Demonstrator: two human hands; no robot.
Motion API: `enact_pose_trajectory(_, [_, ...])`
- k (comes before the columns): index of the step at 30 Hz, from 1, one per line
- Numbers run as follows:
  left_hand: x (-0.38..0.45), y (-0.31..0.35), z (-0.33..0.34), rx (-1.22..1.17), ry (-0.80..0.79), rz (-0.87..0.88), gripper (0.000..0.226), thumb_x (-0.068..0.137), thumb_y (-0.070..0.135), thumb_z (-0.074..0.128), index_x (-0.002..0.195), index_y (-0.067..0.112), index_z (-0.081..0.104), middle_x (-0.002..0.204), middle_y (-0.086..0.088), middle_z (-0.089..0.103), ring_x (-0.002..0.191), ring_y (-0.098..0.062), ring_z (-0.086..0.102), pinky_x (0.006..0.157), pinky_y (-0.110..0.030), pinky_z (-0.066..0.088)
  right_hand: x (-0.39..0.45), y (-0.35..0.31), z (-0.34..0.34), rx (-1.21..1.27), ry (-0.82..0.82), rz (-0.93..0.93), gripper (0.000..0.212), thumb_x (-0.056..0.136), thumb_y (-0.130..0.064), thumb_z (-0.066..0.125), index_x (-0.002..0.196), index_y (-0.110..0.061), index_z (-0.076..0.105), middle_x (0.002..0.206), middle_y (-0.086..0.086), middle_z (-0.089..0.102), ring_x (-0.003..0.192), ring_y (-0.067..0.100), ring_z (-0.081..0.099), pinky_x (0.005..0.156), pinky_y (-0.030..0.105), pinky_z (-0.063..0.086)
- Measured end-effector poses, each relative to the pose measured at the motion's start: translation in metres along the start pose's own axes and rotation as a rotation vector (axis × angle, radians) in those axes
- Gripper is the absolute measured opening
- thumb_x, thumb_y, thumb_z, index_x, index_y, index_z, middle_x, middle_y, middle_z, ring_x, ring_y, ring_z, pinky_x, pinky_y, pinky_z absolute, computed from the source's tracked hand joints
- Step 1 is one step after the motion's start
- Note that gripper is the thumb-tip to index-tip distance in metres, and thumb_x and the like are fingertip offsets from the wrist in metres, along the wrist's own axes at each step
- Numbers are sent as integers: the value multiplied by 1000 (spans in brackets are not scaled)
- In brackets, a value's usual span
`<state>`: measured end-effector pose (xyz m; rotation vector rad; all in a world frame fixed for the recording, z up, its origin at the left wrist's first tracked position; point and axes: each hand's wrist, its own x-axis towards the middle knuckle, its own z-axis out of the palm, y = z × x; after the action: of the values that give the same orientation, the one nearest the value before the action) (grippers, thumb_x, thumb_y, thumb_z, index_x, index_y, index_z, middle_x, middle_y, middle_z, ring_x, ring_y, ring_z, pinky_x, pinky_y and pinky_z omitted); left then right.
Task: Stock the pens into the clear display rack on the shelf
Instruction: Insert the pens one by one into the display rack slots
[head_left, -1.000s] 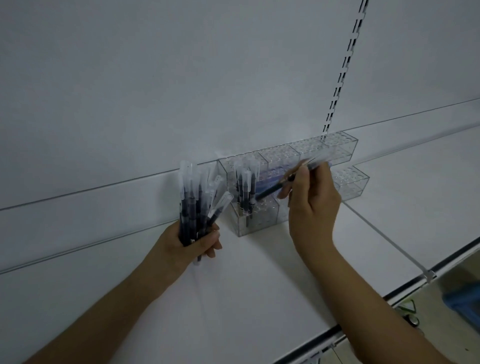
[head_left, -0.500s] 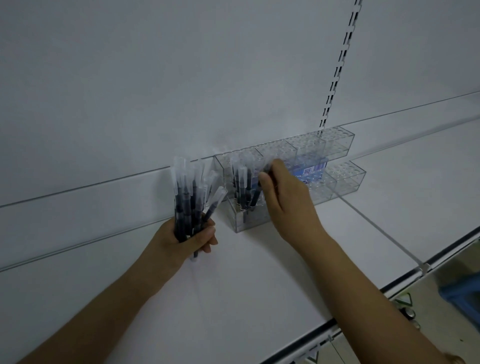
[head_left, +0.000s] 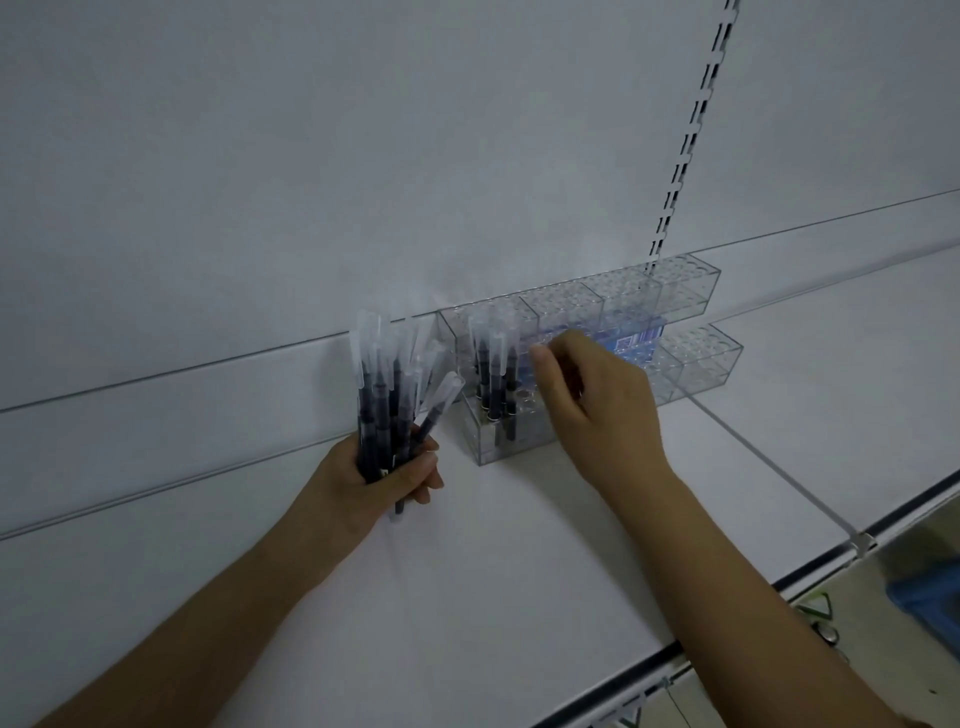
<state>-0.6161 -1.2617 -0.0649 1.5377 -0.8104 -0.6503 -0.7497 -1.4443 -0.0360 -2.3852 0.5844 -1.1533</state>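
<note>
A clear two-tier display rack (head_left: 691, 283) with rows of round holes stands on the white shelf (head_left: 519, 545) against the back panel. Several dark pens with clear caps (head_left: 493, 374) stand upright in the rack's left end. My left hand (head_left: 374, 478) grips a bundle of the same pens (head_left: 387, 395), caps up, just left of the rack. My right hand (head_left: 597, 410) hovers in front of the rack's left-middle section, thumb near the standing pens and fingers loosely curled, with no pen visible in it.
A blue printed label (head_left: 636, 338) shows through the rack between its tiers. A slotted metal upright (head_left: 685, 145) runs up the back panel. The shelf's front edge (head_left: 857, 540) lies at the lower right, with a blue crate (head_left: 930, 603) on the floor beyond.
My right hand carried one pen leftward to the rack's left end and no longer holds it. The left hand kept its bundle almost still.
</note>
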Motion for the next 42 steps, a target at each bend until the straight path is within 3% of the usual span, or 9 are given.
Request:
enact_pose_trajectory(6, [-1,-1,1,57,-78,18,12,84,15,59,92,7,63,79,-3,75,74,-18,72,50,-28,51,-13,-17,15,62,-144,-324,43,90,-53,53,71,-16,65,56,-7,58,50,6,45,51,20,38])
enact_pose_trajectory(11, [-4,1,5,34,-123,23,22,79,20,59,94,5,64,81,-5,76,78,-20,74,49,-17,49,-15,-18,19,174,-144,-304,33,91,-40,61,71,-15,63,61,-8,61,53,7,48,52,23,44])
enact_pose_trajectory(15, [-3,-1,1,52,-101,-1,22,82,26,65,91,7,68,80,-10,75,71,-23,71,51,-27,50,-13,-20,8,325,-23,-178,23,90,-28,62,73,-12,60,59,-12,53,53,8,49,54,21,42])
enact_pose_trajectory(20, [-1,-4,-1,35,-80,5,4,91,3,60,90,4,64,68,-8,68,52,-16,54,47,-27,43,-7,-17,-10,629,340,47,18,93,-19,50,75,-21,52,64,-2,57,56,25,54,52,45,45])
enact_pose_trajectory(23, [-1,-3,1,39,-78,17,8,91,0,56,88,3,62,65,-6,66,49,-13,51,45,-26,42,-1,-7,-16,515,495,177,19,99,-27,47,82,-18,50,64,1,58,58,25,58,59,51,49])
enact_pose_trajectory(26, [0,-4,0,30,-80,8,6,91,2,58,87,3,62,65,-6,66,50,-14,51,46,-26,42,4,-5,-14,432,426,179,13,103,-21,49,92,-15,55,70,-4,62,63,10,66,63,39,55])
enact_pose_trajectory(32, [1,-6,-3,26,-85,10,12,81,23,63,83,11,66,68,-7,67,54,-16,56,47,-27,45,17,-4,-11,300,273,57,9,103,-18,49,96,-19,56,76,-5,67,72,5,68,66,21,52])
enact_pose_trajectory(39, [0,-5,-2,22,-88,0,8,81,23,65,82,16,68,68,-7,67,55,-16,58,48,-27,46,33,1,-11,124,82,-10,15,103,-21,50,91,-15,57,73,-3,67,71,12,66,67,30,50])
enact_pose_trajectory(42, [0,-4,0,30,-82,0,6,88,13,66,85,9,65,67,-7,67,54,-15,57,47,-26,45,46,2,-10,-47,-154,-70,19,102,-25,50,92,-11,58,75,3,66,70,21,63,68,41,52])
